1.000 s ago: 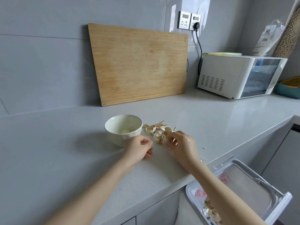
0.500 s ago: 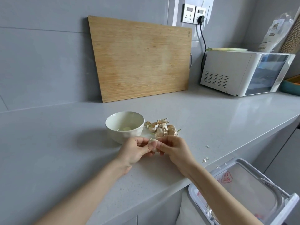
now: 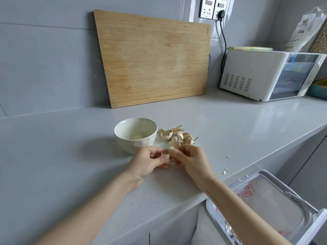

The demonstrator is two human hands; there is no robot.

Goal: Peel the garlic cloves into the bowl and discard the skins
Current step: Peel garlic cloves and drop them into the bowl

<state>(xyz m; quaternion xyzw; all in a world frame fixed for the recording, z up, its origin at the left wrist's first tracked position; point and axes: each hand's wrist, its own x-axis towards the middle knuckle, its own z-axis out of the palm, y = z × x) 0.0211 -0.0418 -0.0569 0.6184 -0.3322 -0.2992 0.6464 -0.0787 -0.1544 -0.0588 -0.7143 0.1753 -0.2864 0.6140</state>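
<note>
Grey stone bench (image 3: 230,124) runs along a tiled wall, with a wooden cutting board (image 3: 152,59) leaning against it and a white countertop oven (image 3: 256,73) at the far right. Near the front edge the left hand (image 3: 148,161) and right hand (image 3: 191,160) meet just in front of the bowl (image 3: 123,124). Both pinch one garlic clove (image 3: 169,152) between fingertips and thumbs. It is held over the bench, not over the bowl or the bin (image 3: 261,172).

The likeliest trouble is that dry skin tears off in scraps and drops onto the bench rather than into the bin, which sits below the edge to the right. A smooth clove could also squirt out of the pinch and roll off.

Counted: one bowl holding what looks like a single peeled clove (image 3: 138,137); one clove in the hands; a pile of unpeeled cloves (image 3: 177,137) just right of the bowl, perhaps seven or eight but too tangled to be sure; two skin flakes (image 3: 225,171) near the edge; one bin.
</note>
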